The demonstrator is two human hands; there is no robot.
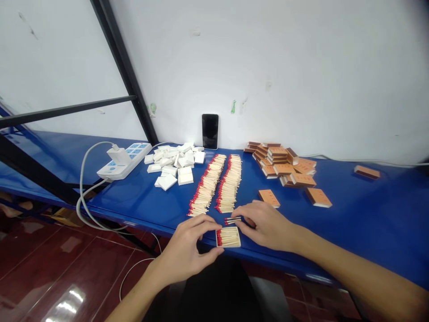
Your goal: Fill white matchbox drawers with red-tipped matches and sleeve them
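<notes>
My left hand [196,248] grips a white matchbox tray [240,239] by its left end, thumb below and fingers above. Red-headed matches [228,237] lie side by side in the tray, heads to the left. Just above it, my right hand [261,223] pinches a few loose matches [232,220] between thumb and fingers, their heads also pointing left. Beyond both hands stretch two long rows of matches, a left row [208,185] and a right row [229,183].
White trays [176,161] are heaped at the back left, near a power strip [125,161] with cables. Orange matchbox sleeves [284,163] pile up on the right, a few lying apart. A phone [210,131] leans on the wall behind the blue table [355,214]. A black metal frame [124,62] stands left.
</notes>
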